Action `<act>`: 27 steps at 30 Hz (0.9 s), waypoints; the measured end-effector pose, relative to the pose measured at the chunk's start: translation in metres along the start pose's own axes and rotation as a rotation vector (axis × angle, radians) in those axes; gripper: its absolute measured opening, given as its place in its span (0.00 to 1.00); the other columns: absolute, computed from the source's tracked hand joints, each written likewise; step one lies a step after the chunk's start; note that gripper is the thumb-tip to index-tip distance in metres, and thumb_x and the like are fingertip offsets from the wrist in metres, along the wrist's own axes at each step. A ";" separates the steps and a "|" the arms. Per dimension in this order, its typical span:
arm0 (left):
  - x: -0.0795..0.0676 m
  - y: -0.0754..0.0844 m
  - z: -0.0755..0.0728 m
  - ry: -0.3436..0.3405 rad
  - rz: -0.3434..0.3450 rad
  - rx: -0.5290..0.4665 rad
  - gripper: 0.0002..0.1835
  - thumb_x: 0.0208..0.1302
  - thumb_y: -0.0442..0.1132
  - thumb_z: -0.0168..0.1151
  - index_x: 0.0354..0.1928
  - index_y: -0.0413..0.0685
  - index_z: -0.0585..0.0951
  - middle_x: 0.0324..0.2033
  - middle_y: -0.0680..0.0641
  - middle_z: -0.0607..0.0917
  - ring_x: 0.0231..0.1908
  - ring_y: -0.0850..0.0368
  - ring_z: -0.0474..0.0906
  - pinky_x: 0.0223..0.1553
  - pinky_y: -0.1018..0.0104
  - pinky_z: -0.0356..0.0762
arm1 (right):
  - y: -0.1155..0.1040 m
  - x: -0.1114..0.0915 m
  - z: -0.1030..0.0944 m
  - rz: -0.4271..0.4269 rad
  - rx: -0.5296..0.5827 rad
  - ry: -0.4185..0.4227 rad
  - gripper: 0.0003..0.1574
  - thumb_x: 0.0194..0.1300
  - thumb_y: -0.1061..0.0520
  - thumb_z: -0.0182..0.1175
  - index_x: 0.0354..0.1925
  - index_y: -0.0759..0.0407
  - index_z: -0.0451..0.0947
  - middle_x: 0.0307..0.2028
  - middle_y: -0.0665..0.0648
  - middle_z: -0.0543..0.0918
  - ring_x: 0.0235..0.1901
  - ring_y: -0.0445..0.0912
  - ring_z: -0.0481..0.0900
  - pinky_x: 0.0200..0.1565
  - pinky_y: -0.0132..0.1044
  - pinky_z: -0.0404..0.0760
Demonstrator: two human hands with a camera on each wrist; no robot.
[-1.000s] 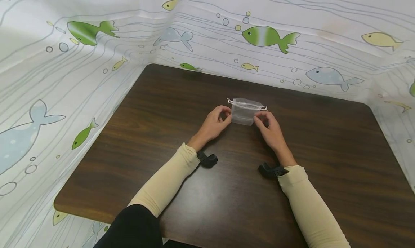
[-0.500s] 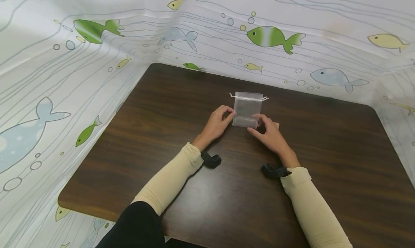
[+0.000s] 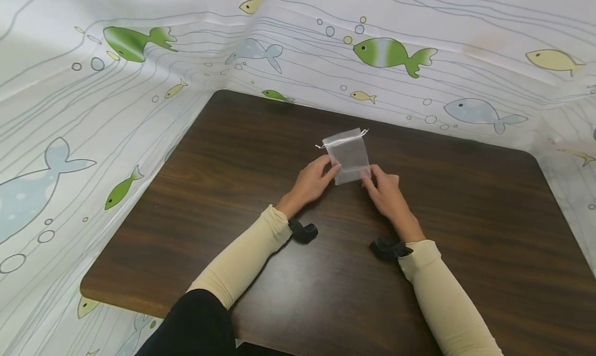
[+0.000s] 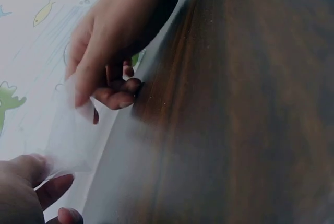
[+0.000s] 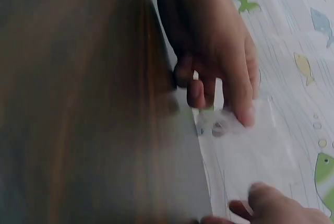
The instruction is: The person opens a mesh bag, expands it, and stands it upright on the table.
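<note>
A small sheer white drawstring pouch is held up over the table between both hands. Its corded mouth points away from me, with white cord loops at each side, and it leans to the left. My left hand pinches the pouch's left edge with thumb and fingertips. At the lower right corner, my right hand pinches the pouch too. A paler, see-through band crosses the lower end. In the left wrist view the pouch stretches between the two hands; in the right wrist view, the pouch shows clear wrinkles near the left hand's fingers.
The dark wood table has rounded corners. Fish-printed white fabric rises behind it and along its left and right sides. Black wrist mounts sit at the ends of cream sleeves.
The pouch first tips up to show its full length, then turns to lean left. My left fingers move onto its face; my right hand shifts its pinch at the lower right.
</note>
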State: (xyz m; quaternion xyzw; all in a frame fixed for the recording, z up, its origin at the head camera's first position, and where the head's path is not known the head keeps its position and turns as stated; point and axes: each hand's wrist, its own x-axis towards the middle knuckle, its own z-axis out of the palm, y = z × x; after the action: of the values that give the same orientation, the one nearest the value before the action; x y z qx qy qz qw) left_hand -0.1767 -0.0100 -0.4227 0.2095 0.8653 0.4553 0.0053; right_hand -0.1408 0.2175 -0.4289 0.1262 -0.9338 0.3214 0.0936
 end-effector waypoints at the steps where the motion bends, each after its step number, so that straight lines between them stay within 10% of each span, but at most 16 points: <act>1: 0.000 0.001 0.000 0.001 -0.001 -0.003 0.14 0.81 0.52 0.53 0.51 0.52 0.81 0.40 0.48 0.83 0.38 0.57 0.76 0.44 0.55 0.76 | -0.001 0.000 0.000 -0.006 -0.029 0.023 0.18 0.84 0.52 0.48 0.39 0.60 0.76 0.28 0.59 0.85 0.32 0.55 0.80 0.52 0.54 0.61; 11: -0.006 0.015 0.013 0.049 -0.061 0.106 0.47 0.67 0.61 0.68 0.77 0.45 0.58 0.48 0.50 0.87 0.28 0.59 0.75 0.28 0.66 0.70 | -0.006 -0.001 -0.003 -0.012 -0.188 0.187 0.26 0.85 0.51 0.44 0.27 0.56 0.73 0.17 0.57 0.79 0.21 0.57 0.77 0.45 0.55 0.72; 21: -0.008 0.022 0.026 0.145 0.010 0.295 0.55 0.61 0.58 0.76 0.80 0.44 0.55 0.46 0.51 0.86 0.33 0.56 0.82 0.28 0.58 0.80 | -0.010 0.001 0.001 -0.023 -0.161 0.205 0.24 0.84 0.54 0.45 0.29 0.59 0.75 0.20 0.60 0.83 0.25 0.61 0.81 0.47 0.56 0.74; 27: -0.009 0.022 0.030 0.185 0.002 0.333 0.40 0.72 0.52 0.67 0.77 0.44 0.61 0.45 0.48 0.85 0.31 0.55 0.81 0.26 0.59 0.79 | -0.010 0.000 0.002 -0.020 -0.103 0.214 0.24 0.84 0.54 0.45 0.29 0.58 0.77 0.21 0.58 0.84 0.24 0.60 0.80 0.38 0.53 0.77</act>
State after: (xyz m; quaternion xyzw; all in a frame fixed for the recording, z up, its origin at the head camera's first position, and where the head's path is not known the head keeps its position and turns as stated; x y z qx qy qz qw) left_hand -0.1549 0.0214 -0.4239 0.1657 0.9252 0.3232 -0.1097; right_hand -0.1378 0.2083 -0.4246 0.0954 -0.9325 0.2836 0.2021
